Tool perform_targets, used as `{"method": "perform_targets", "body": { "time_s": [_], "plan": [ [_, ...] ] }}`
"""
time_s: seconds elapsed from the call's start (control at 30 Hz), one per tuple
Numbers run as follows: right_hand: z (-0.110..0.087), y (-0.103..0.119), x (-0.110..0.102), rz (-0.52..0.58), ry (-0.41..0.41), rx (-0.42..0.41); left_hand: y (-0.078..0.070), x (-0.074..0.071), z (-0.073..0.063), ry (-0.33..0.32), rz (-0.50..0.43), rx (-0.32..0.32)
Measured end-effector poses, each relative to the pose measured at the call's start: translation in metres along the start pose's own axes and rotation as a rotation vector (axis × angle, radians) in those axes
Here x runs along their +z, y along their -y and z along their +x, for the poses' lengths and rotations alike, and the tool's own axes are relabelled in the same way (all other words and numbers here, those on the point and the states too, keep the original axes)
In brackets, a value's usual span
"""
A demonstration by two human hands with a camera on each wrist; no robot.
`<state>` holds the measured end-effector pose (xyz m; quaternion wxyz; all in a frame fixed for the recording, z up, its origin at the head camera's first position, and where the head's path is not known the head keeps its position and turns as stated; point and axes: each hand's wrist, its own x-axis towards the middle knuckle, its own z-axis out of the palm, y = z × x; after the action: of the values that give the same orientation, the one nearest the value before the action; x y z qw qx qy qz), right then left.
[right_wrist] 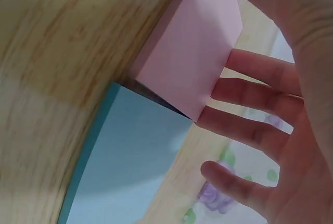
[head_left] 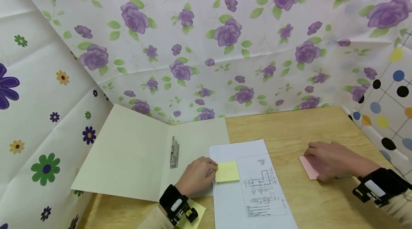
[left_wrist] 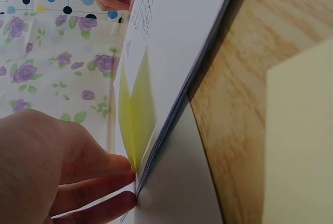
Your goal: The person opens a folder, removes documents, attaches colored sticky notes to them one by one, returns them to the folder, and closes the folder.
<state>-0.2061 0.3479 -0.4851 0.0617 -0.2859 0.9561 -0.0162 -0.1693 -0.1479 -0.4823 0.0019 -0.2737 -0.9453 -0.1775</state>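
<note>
One pink pad is gripped between the thumb and fingers of the right hand. Just right of the left hand, a yellow note is touched at its near edge; whether it is pinched cannot be told. Beside the pink pad, a blue pad is shown plainly from the right wrist but mostly hidden by that hand in the head view, where alone a metal clip is seen beyond the left hand.

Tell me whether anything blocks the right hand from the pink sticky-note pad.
Nothing visible does: the right hand touches the pink sticky-note pad directly. The light-blue sticky-note pad lies beside the pink one, not between.
</note>
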Motion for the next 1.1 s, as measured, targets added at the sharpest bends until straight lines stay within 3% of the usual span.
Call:
{"method": "perform_targets", "body": {
  "time_s": [0.9,1.1],
  "plan": [
    [0.001,0.006,0.011,-0.113,-0.098,-0.036,0.0,0.003,-0.001,0.014,-0.002,-0.015],
    [0.001,0.005,0.016,-0.113,-0.169,-0.043,0.0,0.001,-0.001,0.003,-0.005,-0.007]
  ]
}}
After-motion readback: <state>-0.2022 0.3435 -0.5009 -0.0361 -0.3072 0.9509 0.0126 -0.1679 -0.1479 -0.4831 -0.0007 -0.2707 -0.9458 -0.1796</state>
